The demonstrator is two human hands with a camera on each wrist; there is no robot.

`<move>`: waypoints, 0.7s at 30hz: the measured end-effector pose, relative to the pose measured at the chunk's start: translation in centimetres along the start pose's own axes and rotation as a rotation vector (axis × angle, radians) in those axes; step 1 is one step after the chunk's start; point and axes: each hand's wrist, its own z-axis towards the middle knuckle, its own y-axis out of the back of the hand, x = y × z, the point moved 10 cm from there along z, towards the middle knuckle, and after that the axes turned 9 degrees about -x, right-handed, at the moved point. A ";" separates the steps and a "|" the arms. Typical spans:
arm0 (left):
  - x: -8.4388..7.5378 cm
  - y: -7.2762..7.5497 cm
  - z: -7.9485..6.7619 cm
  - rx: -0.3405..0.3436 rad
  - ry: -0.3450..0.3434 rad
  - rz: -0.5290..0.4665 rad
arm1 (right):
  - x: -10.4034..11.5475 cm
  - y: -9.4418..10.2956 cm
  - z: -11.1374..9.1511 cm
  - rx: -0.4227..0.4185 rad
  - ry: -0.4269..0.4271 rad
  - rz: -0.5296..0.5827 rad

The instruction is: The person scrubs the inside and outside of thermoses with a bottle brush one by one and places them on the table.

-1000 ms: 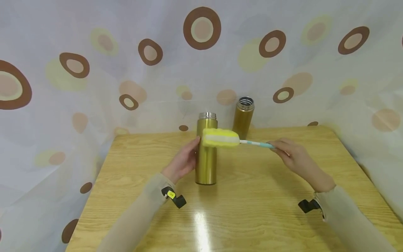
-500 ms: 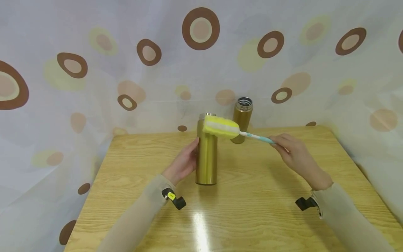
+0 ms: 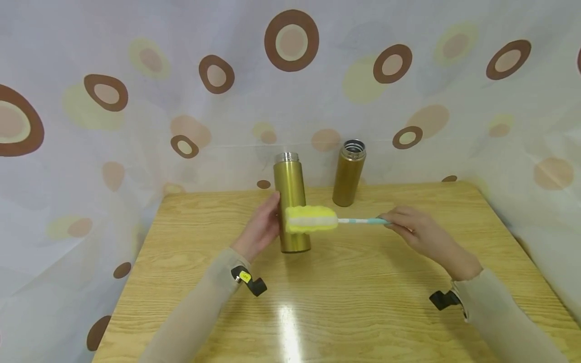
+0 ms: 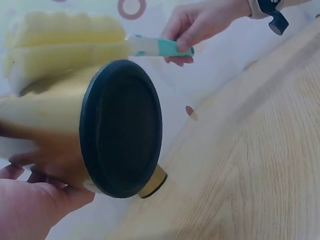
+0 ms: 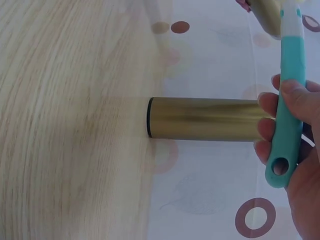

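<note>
My left hand (image 3: 259, 228) grips a gold thermos flask (image 3: 290, 184) from its left side. The flask has no lid, its steel neck is bare, and it leans slightly to the left. Its black base (image 4: 122, 130) shows in the left wrist view, raised off the table. With my right hand (image 3: 422, 236) I hold a bottle brush (image 3: 312, 220) level by its teal and white handle. The brush's yellow and white sponge head overlaps the lower front of the flask. In the right wrist view, thumb and fingers wrap the handle (image 5: 292, 65) near its hanging hole.
A second, shorter-looking gold thermos flask (image 3: 348, 174), also lidless, stands upright at the back of the wooden table (image 3: 354, 312). Behind it hangs a pale curtain (image 3: 245, 116) with brown and yellow circles, which also covers both sides.
The sponge brush rises toward the flask's neck, then drops to its lower body. My left hand has shifted the flask a little left and tilted it. The second flask stays put.
</note>
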 end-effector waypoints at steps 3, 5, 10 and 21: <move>-0.4 0.2 0.3 -0.022 -0.021 -0.035 | 0.3 -0.2 -0.3 0.021 0.012 0.025; -0.6 0.3 0.5 -0.041 -0.022 -0.054 | 0.3 -0.3 -0.3 0.026 0.016 0.043; -0.8 0.6 0.6 -0.092 -0.001 -0.075 | 0.4 -0.5 -0.5 0.048 0.041 0.086; 0.3 0.4 0.3 -0.072 0.017 -0.029 | -0.3 0.3 0.2 -0.006 -0.002 -0.019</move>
